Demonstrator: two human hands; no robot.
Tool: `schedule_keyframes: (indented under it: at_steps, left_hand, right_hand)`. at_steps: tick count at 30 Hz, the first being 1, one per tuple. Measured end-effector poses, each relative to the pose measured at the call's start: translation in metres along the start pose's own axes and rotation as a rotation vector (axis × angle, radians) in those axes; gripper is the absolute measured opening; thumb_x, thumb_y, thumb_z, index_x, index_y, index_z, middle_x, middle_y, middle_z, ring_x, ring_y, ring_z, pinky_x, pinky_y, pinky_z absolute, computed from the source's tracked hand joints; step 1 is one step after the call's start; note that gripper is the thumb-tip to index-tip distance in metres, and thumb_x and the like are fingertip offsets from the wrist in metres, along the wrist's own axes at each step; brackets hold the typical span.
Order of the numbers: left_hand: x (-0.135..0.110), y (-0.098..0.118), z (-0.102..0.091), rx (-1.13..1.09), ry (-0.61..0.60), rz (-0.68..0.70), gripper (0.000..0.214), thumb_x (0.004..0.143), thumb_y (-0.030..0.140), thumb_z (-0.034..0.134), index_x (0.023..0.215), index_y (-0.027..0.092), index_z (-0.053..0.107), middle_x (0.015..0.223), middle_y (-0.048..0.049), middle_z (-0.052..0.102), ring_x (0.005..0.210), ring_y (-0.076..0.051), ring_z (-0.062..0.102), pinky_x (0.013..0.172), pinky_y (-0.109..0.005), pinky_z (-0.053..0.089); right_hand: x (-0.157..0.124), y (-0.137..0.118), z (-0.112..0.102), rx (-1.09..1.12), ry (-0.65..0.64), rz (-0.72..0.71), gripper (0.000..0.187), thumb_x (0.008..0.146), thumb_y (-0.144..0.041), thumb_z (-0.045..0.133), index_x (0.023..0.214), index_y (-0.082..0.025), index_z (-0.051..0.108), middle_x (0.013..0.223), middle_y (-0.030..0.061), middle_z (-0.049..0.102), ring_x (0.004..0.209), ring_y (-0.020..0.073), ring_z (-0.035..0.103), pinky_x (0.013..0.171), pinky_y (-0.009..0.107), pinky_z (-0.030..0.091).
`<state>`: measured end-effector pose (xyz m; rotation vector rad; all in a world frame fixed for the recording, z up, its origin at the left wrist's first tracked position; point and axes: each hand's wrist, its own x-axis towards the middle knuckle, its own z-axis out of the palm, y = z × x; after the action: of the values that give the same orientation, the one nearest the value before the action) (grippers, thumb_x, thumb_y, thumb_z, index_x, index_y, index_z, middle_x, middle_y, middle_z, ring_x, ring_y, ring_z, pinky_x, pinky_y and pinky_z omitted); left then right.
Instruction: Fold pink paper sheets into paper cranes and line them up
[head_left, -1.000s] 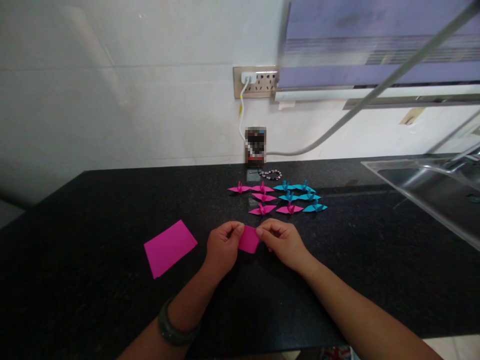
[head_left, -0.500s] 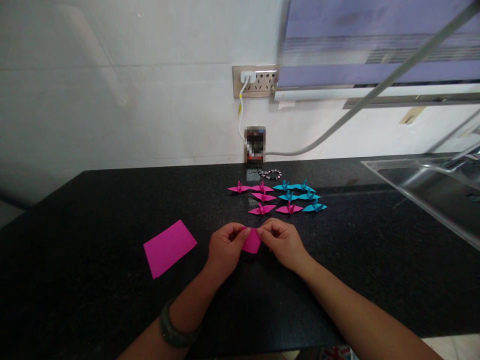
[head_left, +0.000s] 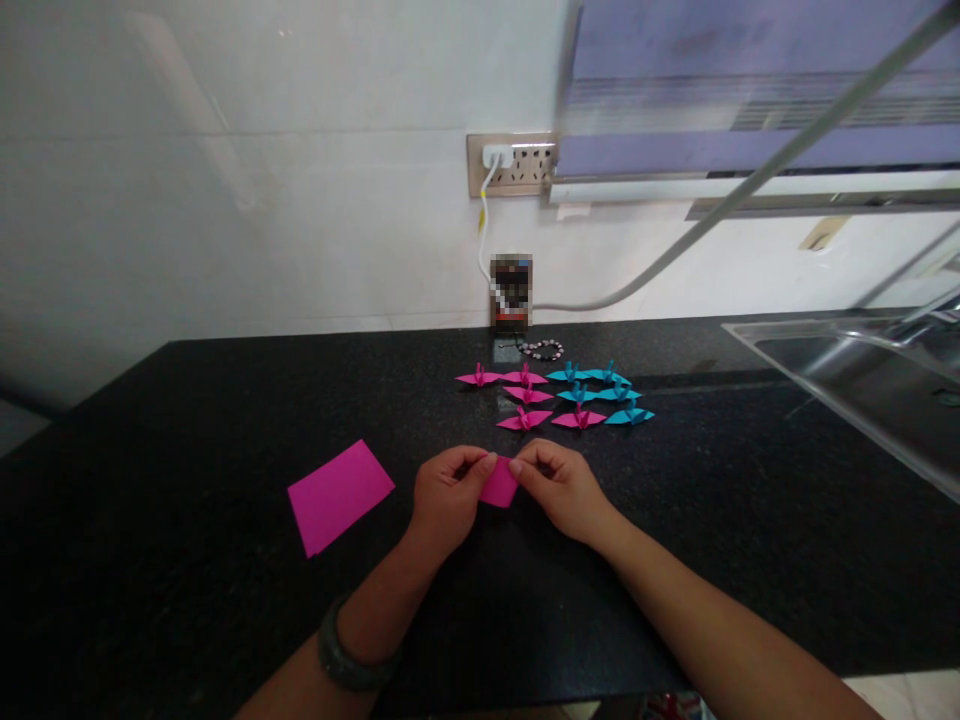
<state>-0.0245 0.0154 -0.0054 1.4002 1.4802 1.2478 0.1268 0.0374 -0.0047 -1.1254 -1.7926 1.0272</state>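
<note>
Your thumbs [head_left: 484, 473] have drawn closer together; your left hand [head_left: 448, 498] and right hand [head_left: 568, 490] both pinch the small pink paper [head_left: 498, 487], nearer than the paper cranes [head_left: 577, 395], right of the larger pink paper [head_left: 341, 498].

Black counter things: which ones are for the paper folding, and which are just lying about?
Seem part of the job:
- small pink paper, pinched by the left hand and right hand
- larger pink paper
- pink paper birds and blue paper birds, probably folded examples

Probably just lying about:
- bead loop
- blurred-out object by the wall
</note>
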Motion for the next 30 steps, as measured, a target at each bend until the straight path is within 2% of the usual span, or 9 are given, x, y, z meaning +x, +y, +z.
schedule_keyframes:
  at_steps: [4, 10, 14, 20, 25, 30]
  left_hand:
    - [-0.0014, 0.0027, 0.0009, -0.027, 0.027, -0.015, 0.021, 0.071, 0.034, 0.057, 0.07, 0.014, 0.063, 0.06, 0.0001, 0.058, 0.054, -0.01, 0.049, 0.05, -0.02, 0.038]
    - [-0.0059, 0.0068, 0.0047, -0.002, -0.042, -0.048, 0.022, 0.071, 0.034, 0.056, 0.073, 0.013, 0.065, 0.065, -0.0028, 0.063, 0.06, -0.013, 0.054, 0.055, -0.022, 0.042]
    - [-0.0049, 0.0076, 0.0037, 0.054, -0.068, -0.061, 0.022, 0.071, 0.034, 0.056, 0.072, 0.013, 0.065, 0.066, -0.0032, 0.063, 0.061, -0.014, 0.055, 0.056, -0.022, 0.042]
    - [-0.0027, 0.0031, 0.0027, 0.125, -0.126, -0.034, 0.023, 0.073, 0.035, 0.053, 0.07, 0.014, 0.063, 0.061, -0.0015, 0.059, 0.057, -0.012, 0.052, 0.052, -0.021, 0.039]
    - [-0.002, -0.0016, 0.0017, 0.141, -0.2, 0.047, 0.023, 0.076, 0.032, 0.05, 0.075, 0.015, 0.065, 0.069, -0.003, 0.062, 0.065, -0.014, 0.056, 0.059, -0.023, 0.041]
    - [-0.0014, 0.0006, -0.0007, 0.203, -0.148, 0.086, 0.02, 0.075, 0.028, 0.051, 0.071, 0.016, 0.066, 0.068, -0.0028, 0.063, 0.064, -0.014, 0.056, 0.06, -0.024, 0.041]
  right_hand:
    - [-0.0002, 0.0027, 0.0012, 0.083, 0.039, 0.038, 0.018, 0.076, -0.03, 0.052, 0.066, -0.015, 0.056, 0.062, -0.0002, 0.051, 0.058, 0.0106, 0.045, 0.054, 0.022, 0.037]
    - [-0.0006, 0.0016, 0.0058, 0.476, 0.095, 0.247, 0.018, 0.074, -0.032, 0.053, 0.068, -0.015, 0.051, 0.056, -0.0042, 0.045, 0.048, 0.0072, 0.039, 0.047, 0.02, 0.031]
    - [0.0004, 0.0037, 0.0073, 0.543, 0.094, 0.276, 0.019, 0.073, -0.032, 0.055, 0.067, -0.015, 0.051, 0.056, -0.0044, 0.045, 0.048, 0.0066, 0.038, 0.047, 0.02, 0.031]
    - [0.0007, 0.0066, 0.0044, 0.374, 0.111, 0.217, 0.018, 0.073, -0.032, 0.055, 0.068, -0.015, 0.053, 0.057, -0.003, 0.049, 0.05, 0.0083, 0.041, 0.049, 0.021, 0.034]
    - [-0.001, 0.0054, 0.0021, 0.059, 0.093, 0.037, 0.014, 0.074, -0.026, 0.054, 0.064, -0.016, 0.055, 0.063, 0.0002, 0.053, 0.06, 0.0119, 0.048, 0.056, 0.023, 0.038]
    - [-0.0024, 0.0068, 0.0058, -0.091, 0.103, -0.022, 0.015, 0.077, -0.024, 0.05, 0.065, -0.017, 0.053, 0.064, 0.0004, 0.053, 0.062, 0.0122, 0.049, 0.058, 0.024, 0.037]
